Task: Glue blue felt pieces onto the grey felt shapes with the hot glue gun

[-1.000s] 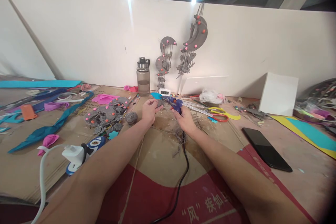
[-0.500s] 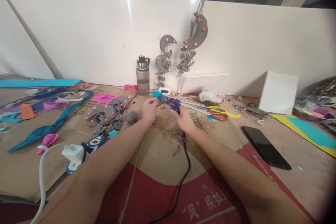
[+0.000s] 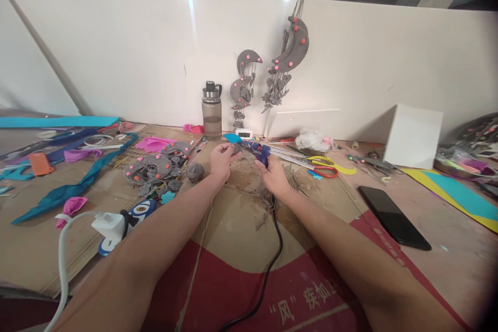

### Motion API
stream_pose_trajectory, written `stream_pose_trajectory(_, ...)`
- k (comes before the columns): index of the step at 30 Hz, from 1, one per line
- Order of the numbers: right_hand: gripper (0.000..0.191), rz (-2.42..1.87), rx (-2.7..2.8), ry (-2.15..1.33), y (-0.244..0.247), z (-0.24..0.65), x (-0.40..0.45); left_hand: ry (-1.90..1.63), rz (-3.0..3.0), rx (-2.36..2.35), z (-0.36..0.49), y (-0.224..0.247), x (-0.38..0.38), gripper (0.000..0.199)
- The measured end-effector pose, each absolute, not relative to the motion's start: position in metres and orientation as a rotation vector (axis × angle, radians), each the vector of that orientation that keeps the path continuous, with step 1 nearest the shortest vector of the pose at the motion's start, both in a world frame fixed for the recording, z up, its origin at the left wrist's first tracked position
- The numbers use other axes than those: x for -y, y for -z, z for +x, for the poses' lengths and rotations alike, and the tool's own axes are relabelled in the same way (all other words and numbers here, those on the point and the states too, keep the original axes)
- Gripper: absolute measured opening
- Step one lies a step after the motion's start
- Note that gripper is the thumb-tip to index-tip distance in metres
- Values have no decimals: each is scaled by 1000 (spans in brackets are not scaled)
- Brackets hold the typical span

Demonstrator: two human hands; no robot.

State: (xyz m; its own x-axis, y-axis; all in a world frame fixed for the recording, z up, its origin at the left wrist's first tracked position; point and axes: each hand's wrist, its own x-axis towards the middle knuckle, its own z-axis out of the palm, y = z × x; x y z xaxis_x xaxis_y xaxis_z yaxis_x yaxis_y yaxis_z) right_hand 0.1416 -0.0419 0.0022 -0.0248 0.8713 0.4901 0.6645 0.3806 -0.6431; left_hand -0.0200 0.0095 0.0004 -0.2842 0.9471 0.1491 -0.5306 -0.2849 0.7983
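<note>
My right hand [image 3: 271, 172] is closed around a blue glue gun [image 3: 261, 152], whose nozzle points left toward my other hand. A black cord [image 3: 279, 249] trails from it over the cardboard. My left hand [image 3: 221, 161] pinches a small grey felt piece [image 3: 235, 149] near the nozzle; its exact shape is partly hidden by the fingers. Just beyond the fingertips is a blue leaf-shaped piece [image 3: 232, 138]. Grey yarn strands [image 3: 266, 202] lie below my right hand. A ball of grey yarn [image 3: 195, 171] rests left of my left wrist.
Grey moon ornaments [image 3: 163, 166] with pink dots lie at left, and similar ones [image 3: 298, 46] hang on the white board. A water bottle [image 3: 211, 114] stands behind my hands. Scissors [image 3: 324, 166], a phone [image 3: 392, 218] and a power strip [image 3: 143, 210] lie around.
The glue gun and my right hand have shifted slightly right, away from the grey felt piece. My left hand stays almost in place, still pinching it.
</note>
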Motion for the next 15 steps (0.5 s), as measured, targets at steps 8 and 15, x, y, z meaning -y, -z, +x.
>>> stream_pose_trajectory(8,27,-1343,1739,-254,-2,140,42,-1791,786,-745,-20,3,-12,20)
stream_pose_trajectory(15,23,-1255,1752,-246,1,135,44,-1784,806,-754,-19,3,-13,17)
